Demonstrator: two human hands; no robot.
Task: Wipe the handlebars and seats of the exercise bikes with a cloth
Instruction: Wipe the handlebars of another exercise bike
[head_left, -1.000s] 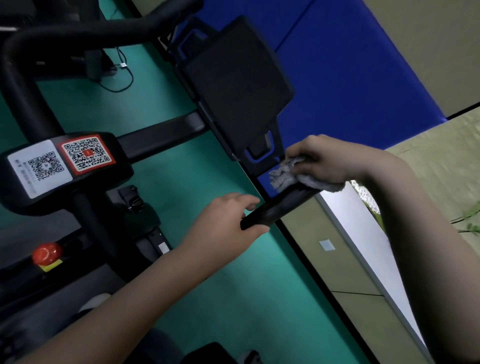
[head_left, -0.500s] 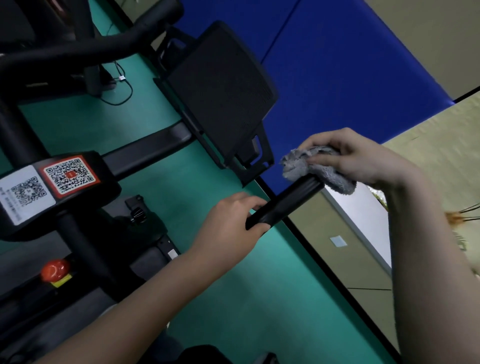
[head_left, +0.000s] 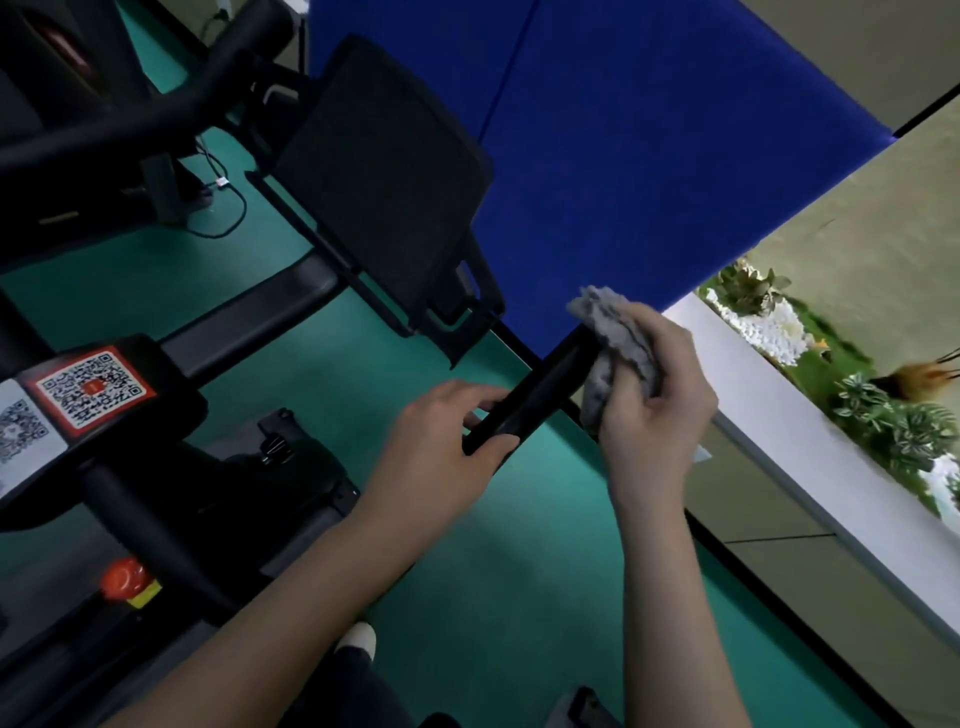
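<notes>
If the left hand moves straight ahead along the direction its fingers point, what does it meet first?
Probably the grey fluffy cloth bunched in the right hand. The left hand grips the black handlebar end and points along it towards the cloth, though depth is unclear.

Open green floor lies below and beside the bar. Just left of its far end stands the black console panel. The blue wall pad closes off the far side; the bike frame blocks the left.
</notes>
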